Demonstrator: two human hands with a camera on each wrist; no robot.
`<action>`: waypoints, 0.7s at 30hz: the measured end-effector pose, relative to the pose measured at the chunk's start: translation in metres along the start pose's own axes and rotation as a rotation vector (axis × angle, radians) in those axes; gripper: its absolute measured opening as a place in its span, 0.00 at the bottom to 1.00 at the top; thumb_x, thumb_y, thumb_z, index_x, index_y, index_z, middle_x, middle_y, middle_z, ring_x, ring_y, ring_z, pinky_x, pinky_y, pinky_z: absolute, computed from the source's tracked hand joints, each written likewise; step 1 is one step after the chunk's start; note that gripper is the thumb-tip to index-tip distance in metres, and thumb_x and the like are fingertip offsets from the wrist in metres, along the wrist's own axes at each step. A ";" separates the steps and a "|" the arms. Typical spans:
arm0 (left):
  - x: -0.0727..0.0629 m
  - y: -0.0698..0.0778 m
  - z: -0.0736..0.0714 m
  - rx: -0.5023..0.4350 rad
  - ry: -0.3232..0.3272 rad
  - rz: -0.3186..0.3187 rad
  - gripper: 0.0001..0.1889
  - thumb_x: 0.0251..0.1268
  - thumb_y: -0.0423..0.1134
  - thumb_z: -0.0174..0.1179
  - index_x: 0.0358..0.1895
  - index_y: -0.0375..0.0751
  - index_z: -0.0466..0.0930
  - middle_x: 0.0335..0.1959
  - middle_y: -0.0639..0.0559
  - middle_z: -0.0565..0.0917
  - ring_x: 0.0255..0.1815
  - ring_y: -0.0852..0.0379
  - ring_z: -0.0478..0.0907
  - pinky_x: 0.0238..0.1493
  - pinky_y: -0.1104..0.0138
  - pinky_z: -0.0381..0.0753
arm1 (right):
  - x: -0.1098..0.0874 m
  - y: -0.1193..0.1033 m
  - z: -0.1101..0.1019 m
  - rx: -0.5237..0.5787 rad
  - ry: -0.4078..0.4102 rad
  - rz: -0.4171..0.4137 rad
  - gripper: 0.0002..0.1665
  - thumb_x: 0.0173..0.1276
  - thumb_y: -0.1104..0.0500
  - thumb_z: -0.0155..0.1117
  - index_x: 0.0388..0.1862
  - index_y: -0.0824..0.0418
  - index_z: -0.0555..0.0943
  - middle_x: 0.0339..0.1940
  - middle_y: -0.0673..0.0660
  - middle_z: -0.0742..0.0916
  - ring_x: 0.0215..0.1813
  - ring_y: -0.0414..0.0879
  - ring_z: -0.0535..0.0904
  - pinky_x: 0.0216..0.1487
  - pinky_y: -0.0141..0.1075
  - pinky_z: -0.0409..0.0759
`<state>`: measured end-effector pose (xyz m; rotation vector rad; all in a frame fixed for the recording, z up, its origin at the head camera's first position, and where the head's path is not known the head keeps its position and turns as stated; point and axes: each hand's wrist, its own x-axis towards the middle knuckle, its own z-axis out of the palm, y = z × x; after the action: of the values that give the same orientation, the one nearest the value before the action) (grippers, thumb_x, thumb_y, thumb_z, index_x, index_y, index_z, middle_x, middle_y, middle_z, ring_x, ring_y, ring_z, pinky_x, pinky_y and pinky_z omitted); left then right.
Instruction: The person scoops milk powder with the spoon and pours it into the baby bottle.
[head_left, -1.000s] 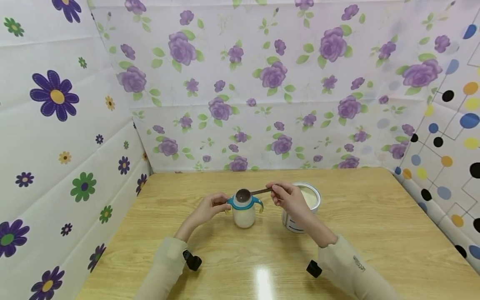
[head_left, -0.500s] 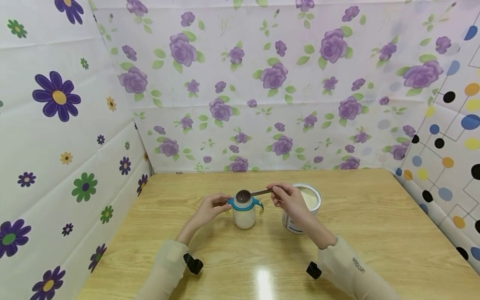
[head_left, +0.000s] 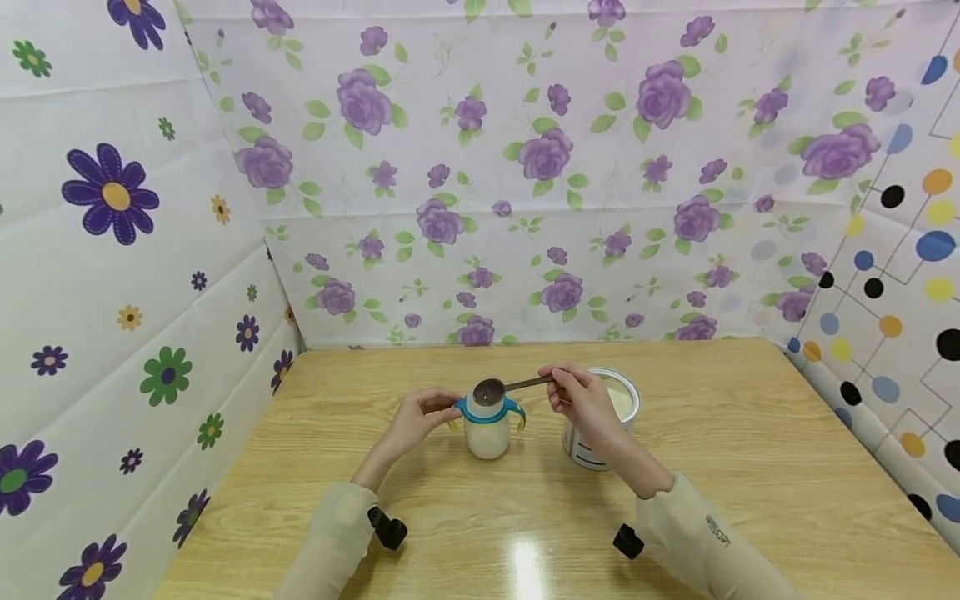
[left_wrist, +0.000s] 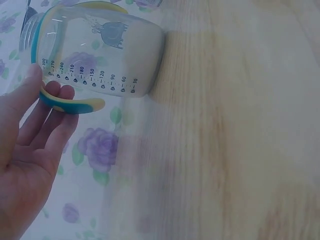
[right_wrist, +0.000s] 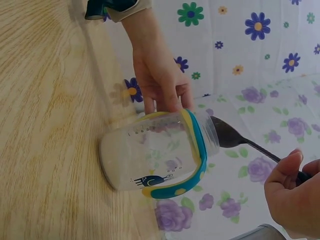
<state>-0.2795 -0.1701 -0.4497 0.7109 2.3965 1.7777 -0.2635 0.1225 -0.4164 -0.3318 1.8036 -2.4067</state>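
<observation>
A clear baby bottle (head_left: pixel 487 439) with a blue-and-yellow two-handled collar stands upright and uncapped on the table. Pale powder fills its lower part in the left wrist view, beside the printed scale. My left hand (head_left: pixel 416 421) grips the bottle's left handle (left_wrist: pixel 75 106) between thumb and fingers. The dark spoon (head_left: pixel 489 392) is pinched by its handle in my right hand (head_left: pixel 581 404). In the right wrist view, the spoon's bowl (right_wrist: pixel 227 134) lies against the bottle's open mouth, and its contents are hidden there.
Right of the bottle, partly behind my right hand, stands an open tin (head_left: pixel 628 398) with pale powder inside. The wooden table (head_left: pixel 750 467) ends at a flowered cloth (head_left: pixel 442 275) at the back. Patterned cloths hang at both sides.
The spoon's bowl and my right hand have shifted very slightly to the right over the bottle's mouth. My left hand and the bottle hold their places.
</observation>
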 end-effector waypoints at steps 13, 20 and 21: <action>0.003 0.001 -0.001 0.017 -0.025 -0.009 0.10 0.66 0.29 0.59 0.48 0.30 0.81 0.44 0.31 0.84 0.45 0.31 0.80 0.45 0.59 0.84 | -0.001 -0.005 -0.003 0.056 0.030 0.014 0.16 0.79 0.56 0.46 0.48 0.66 0.77 0.28 0.48 0.79 0.26 0.35 0.72 0.27 0.23 0.72; 0.004 0.001 -0.002 0.017 -0.046 -0.015 0.10 0.67 0.29 0.58 0.48 0.30 0.81 0.44 0.30 0.84 0.44 0.31 0.79 0.40 0.71 0.81 | -0.003 -0.010 -0.008 0.073 0.037 0.000 0.15 0.80 0.57 0.45 0.42 0.60 0.80 0.26 0.48 0.79 0.25 0.35 0.72 0.25 0.22 0.71; 0.004 0.001 -0.002 0.017 -0.050 -0.013 0.10 0.67 0.29 0.58 0.48 0.30 0.81 0.44 0.30 0.83 0.44 0.31 0.79 0.40 0.71 0.81 | -0.003 -0.011 -0.009 0.078 0.032 -0.001 0.15 0.80 0.56 0.45 0.42 0.60 0.80 0.26 0.48 0.79 0.25 0.35 0.72 0.25 0.23 0.71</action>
<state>-0.2831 -0.1703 -0.4473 0.7309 2.3820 1.7157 -0.2622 0.1346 -0.4084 -0.2879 1.7173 -2.4887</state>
